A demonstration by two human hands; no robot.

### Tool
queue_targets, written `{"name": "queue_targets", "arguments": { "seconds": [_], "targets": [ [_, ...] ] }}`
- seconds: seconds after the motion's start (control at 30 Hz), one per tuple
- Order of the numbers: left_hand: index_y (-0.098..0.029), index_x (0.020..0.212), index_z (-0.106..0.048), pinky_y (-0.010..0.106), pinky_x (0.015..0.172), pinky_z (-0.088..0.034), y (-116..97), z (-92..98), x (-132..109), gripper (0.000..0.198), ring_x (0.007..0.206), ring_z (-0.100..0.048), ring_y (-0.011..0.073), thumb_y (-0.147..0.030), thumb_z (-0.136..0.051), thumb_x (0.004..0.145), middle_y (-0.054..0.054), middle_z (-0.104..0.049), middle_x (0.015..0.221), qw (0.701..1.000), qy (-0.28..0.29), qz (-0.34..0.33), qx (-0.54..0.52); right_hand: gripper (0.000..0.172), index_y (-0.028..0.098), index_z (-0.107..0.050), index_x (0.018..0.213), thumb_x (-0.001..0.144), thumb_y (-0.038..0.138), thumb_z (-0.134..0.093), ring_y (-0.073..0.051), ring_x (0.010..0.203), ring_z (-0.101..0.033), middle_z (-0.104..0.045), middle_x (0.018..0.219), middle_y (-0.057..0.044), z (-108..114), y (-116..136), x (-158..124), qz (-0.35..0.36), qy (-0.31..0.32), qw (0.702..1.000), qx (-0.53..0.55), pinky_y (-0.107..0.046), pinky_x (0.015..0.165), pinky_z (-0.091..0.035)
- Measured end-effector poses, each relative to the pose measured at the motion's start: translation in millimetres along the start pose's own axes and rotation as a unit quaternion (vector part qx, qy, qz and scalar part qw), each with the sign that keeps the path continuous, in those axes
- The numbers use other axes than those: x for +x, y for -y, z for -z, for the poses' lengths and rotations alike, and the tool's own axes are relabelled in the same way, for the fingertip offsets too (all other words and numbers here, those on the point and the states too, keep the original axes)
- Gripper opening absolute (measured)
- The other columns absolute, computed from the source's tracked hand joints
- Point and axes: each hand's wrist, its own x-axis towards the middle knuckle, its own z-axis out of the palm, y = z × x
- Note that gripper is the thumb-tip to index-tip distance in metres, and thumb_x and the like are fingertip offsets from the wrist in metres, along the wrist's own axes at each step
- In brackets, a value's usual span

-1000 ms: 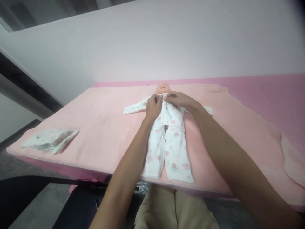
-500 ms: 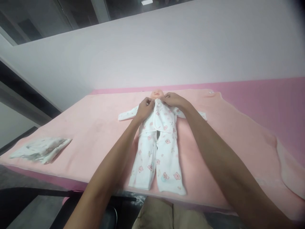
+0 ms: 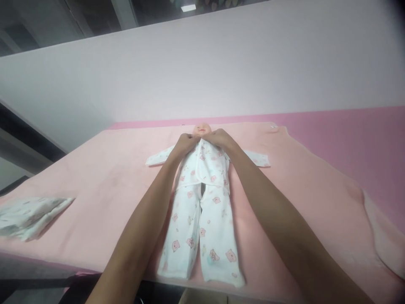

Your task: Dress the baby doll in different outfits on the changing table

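Note:
A baby doll (image 3: 201,129) lies on its back, its head toward the wall. It wears a white baby top (image 3: 207,166) with pink bear prints and matching split-crotch pants (image 3: 218,232). Both sleeves stretch out sideways. My left hand (image 3: 187,143) pinches the top's collar at the left of the neck. From the other side, my right hand (image 3: 218,138) pinches the collar just below the doll's chin. The fingertips of both hands nearly meet there, and they hide the neckline's fastening.
A pink blanket (image 3: 117,169) covers the table under the doll. Folded white printed cloth (image 3: 34,215) lies at the left front edge. Behind the table rises a white wall (image 3: 202,71), and a pink mat surface (image 3: 357,139) shows at the right.
My hands have come closer together at the collar below the doll's chin. The camera view has shifted, so the doll and folded cloth appear lower and farther left.

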Motion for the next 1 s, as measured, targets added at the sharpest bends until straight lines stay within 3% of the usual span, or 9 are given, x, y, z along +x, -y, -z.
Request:
{"name": "queue_targets", "arguments": {
  "seconds": [0.2,0.47,0.87,1.0],
  "targets": [
    [-0.018,0.063,-0.058,0.028,0.057,-0.037,3.5,-2.8,4.6,0.027,0.057,-0.048,0.0143,-0.031,-0.068,0.086,0.0,-0.053,0.058,1.0,-0.014,-0.017,-0.005,0.026,0.019,-0.071,0.083,0.075,0.042,-0.078,-0.021,0.075,-0.065,-0.074,0.091,-0.01,2.9,1.2,-4.8,-0.021,0.025,0.999,0.029,-0.028,0.059,-0.044],
    [-0.019,0.068,-0.061,0.03,0.061,-0.042,7.9,-1.7,7.8,0.025,0.064,-0.057,0.0192,-0.034,-0.076,0.081,0.001,-0.057,0.059,0.999,-0.006,-0.004,-0.053,0.033,0.017,-0.073,0.09,0.072,0.044,-0.081,-0.019,0.067,-0.063,-0.073,0.084,-0.009,4.3,-2.3,2.9,-0.04,0.027,0.998,0.038,-0.028,0.057,-0.043],
    [-0.015,0.08,-0.072,0.033,0.07,-0.05,20.2,-2.7,17.7,0.024,0.072,-0.066,0.0215,-0.038,-0.077,0.079,0.008,-0.072,0.077,0.993,-0.006,0.021,-0.112,0.021,0.018,-0.071,0.081,0.081,0.039,-0.074,-0.022,0.079,-0.065,-0.073,0.091,-0.009,0.3,-9.0,5.9,0.041,0.024,0.999,0.002,-0.029,0.067,-0.046],
    [-0.016,0.074,-0.069,0.032,0.066,-0.049,21.9,-5.4,20.3,0.025,0.068,-0.063,0.021,-0.039,-0.078,0.079,0.005,-0.067,0.067,0.994,-0.011,0.02,-0.109,0.023,0.019,-0.072,0.083,0.082,0.042,-0.073,-0.023,0.082,-0.065,-0.074,0.093,-0.008,1.4,-12.5,10.5,0.048,0.028,0.998,-0.01,-0.029,0.069,-0.047]
  ]
}}
